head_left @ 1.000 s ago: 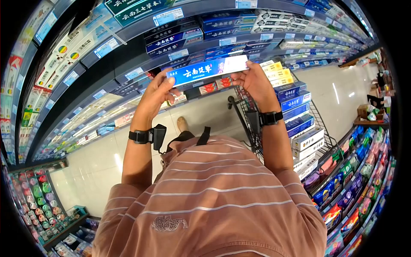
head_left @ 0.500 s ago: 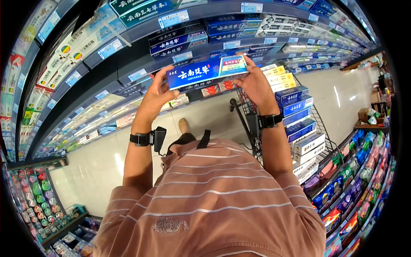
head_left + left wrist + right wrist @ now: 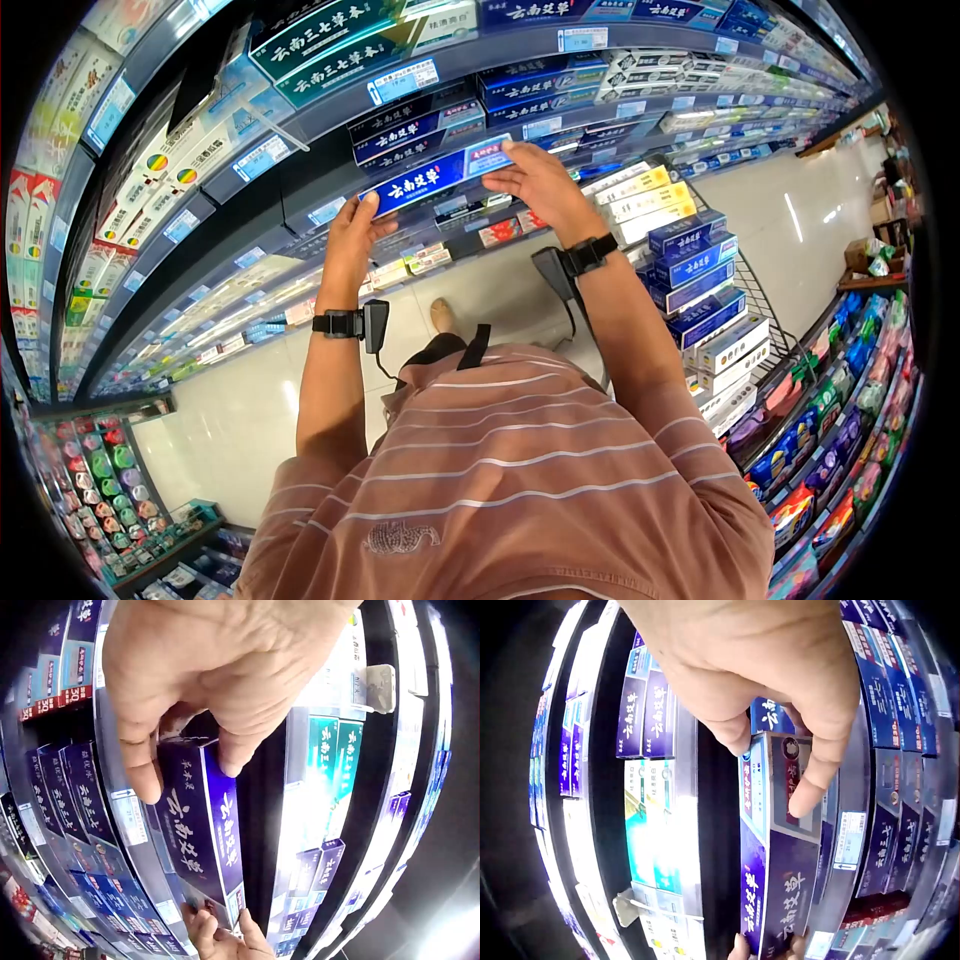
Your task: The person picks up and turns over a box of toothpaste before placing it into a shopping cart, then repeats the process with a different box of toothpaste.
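Observation:
A long blue toothpaste box [image 3: 415, 184] with white lettering lies level between both hands, close in front of the shelf. At its left end my left hand [image 3: 352, 240] grips it, thumb on one face and fingers on the opposite one, as the left wrist view of the box [image 3: 199, 817] shows. My right hand [image 3: 545, 190] holds the other end the same way. In the right wrist view, the right thumb and fingers pinch the end of the box [image 3: 780, 862]. Behind it is a dark shelf gap beside similar blue boxes [image 3: 405, 135].
Shelves of toothpaste boxes curve around the front, with price tags [image 3: 405, 82] along their edges. To the right, a wire cart [image 3: 765, 310] carries stacked blue, white and yellow boxes [image 3: 700, 250]. Beyond it stands a rack of colourful packets [image 3: 800, 430]. Pale tiled floor [image 3: 230, 400] lies below.
Both hands have carried the box left, and the right hand has moved away from the cart side. The box first turned to show another face, then tipped back. Both hands keep their hold.

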`<state>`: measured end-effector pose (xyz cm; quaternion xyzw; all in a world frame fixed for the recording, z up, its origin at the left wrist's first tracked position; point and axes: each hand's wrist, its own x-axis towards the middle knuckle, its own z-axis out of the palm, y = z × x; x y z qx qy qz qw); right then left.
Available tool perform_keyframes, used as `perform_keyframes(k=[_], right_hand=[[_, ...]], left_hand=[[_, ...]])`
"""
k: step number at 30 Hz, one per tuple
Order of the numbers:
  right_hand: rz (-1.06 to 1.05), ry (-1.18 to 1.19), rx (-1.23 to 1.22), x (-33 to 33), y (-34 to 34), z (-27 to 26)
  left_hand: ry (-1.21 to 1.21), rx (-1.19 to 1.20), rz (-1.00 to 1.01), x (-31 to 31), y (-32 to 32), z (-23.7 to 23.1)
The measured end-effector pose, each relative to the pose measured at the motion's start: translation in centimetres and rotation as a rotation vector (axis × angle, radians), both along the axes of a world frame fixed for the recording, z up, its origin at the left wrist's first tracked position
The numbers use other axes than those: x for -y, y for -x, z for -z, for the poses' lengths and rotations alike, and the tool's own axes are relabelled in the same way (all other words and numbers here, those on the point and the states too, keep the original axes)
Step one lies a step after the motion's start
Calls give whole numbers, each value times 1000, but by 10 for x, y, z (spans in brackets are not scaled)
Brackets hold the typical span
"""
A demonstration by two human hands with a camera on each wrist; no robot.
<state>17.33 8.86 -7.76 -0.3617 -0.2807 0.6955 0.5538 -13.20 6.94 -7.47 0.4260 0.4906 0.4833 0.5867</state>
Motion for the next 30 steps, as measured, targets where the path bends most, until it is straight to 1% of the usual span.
perform_keyframes(k=[4, 11, 15, 18, 23, 27, 30], right_hand=[[17, -15, 33, -21, 16, 5], [75, -9, 81, -46, 29, 12], [83, -16, 80, -49, 31, 5], [117, 14, 138, -53, 33, 0], [149, 3, 122, -61, 35, 8], [157, -13, 76, -65, 38, 12], [240, 74, 74, -71, 42, 16]], left_hand=[[1, -50, -40, -25, 6, 9], [109, -182, -61, -57, 12, 15], [70, -174, -86, -64, 10, 16], [74, -204, -77, -69, 10, 18], [76, -192, -52, -79, 10, 20], [100, -150, -102, -88, 11, 29], [104, -153, -116, -90, 12, 27]])
